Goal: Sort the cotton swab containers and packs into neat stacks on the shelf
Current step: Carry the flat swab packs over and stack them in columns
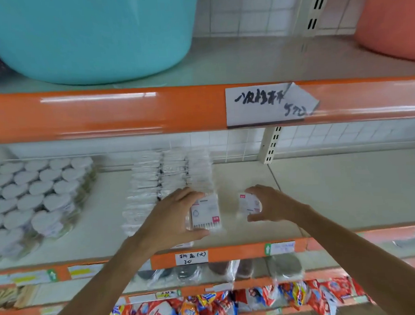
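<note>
Just right of three rows of stacked swab packs on the shelf, the left hand grips one flat pack and the right hand pinches one smaller pack.

On the middle shelf, round lidded containers fill the 9 o'clock side; rows of swab packs lie at centre. Toward 6 o'clock, the left hand holds a flat swab pack — at its 3 o'clock, just apart, the right hand holds a small round container.
</note>
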Action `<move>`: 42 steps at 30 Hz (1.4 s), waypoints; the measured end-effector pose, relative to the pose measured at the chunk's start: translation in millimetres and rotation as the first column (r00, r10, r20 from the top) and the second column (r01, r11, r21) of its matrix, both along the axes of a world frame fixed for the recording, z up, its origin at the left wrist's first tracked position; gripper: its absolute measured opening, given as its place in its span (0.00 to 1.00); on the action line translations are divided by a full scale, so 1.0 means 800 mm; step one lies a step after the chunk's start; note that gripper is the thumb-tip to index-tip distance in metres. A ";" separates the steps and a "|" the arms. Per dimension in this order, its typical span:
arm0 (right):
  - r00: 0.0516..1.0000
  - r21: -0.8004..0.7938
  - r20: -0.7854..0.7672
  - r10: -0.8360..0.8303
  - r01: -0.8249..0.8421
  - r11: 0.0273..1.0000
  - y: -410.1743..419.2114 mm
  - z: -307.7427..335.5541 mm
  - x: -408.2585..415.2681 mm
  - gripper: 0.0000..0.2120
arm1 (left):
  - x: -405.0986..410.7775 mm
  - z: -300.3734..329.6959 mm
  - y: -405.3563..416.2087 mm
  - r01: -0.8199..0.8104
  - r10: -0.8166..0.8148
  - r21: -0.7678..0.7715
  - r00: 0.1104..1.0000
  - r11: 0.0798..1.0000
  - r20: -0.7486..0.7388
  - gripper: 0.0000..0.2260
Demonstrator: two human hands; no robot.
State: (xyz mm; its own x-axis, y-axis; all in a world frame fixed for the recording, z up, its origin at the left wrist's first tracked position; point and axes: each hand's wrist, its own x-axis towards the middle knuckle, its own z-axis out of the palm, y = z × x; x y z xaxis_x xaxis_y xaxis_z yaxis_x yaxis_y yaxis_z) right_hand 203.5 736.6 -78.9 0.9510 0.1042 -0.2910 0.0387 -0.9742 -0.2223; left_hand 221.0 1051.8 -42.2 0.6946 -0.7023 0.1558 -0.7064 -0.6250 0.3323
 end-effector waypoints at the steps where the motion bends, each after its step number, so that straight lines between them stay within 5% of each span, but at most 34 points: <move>1: 1.000 -0.004 -0.005 0.013 -0.013 1.000 0.001 0.000 0.000 0.46 | 0.000 0.000 0.000 0.001 -0.001 0.009 1.000 1.000 0.004 0.39; 5: 0.993 0.181 0.105 0.062 -0.080 0.980 0.021 0.036 -0.009 0.48 | 0.005 0.000 -0.004 0.016 -0.016 0.004 1.000 1.000 0.000 0.38; 14: 0.996 0.570 0.051 -0.069 0.028 0.821 0.072 0.072 -0.023 0.28 | 0.015 0.014 -0.038 0.100 -0.097 -0.063 0.994 0.993 0.050 0.36; 19: 0.977 0.670 0.139 -0.164 0.030 0.742 0.064 0.078 -0.021 0.14 | 0.012 0.009 -0.039 -0.124 0.025 -0.261 0.935 0.957 -0.353 0.43; 23: 0.961 0.754 0.151 -0.232 0.040 0.656 0.059 0.088 -0.021 0.12 | 0.016 0.018 -0.039 -0.310 0.061 -0.389 0.843 0.868 -0.535 0.19; 27: 0.972 0.641 0.159 -0.172 0.031 0.767 0.053 0.077 -0.024 0.17 | 0.017 0.033 -0.041 -0.344 0.097 -0.443 0.865 0.828 -0.491 0.13; 31: 0.933 0.515 0.346 -0.100 -0.100 0.852 0.061 0.086 -0.029 0.33 | 0.021 0.042 -0.044 -0.318 0.106 -0.455 0.895 0.832 -0.432 0.12; 35: 0.900 0.444 0.435 -0.034 -0.181 0.877 0.079 0.098 -0.028 0.25 | 0.020 0.043 -0.055 -0.272 0.097 -0.463 0.925 0.844 -0.367 0.12; 42: 0.897 0.577 0.427 -0.115 -0.172 0.799 0.080 0.072 -0.021 0.12 | 0.022 0.033 -0.040 -0.229 0.141 -0.348 0.955 0.909 -0.261 0.19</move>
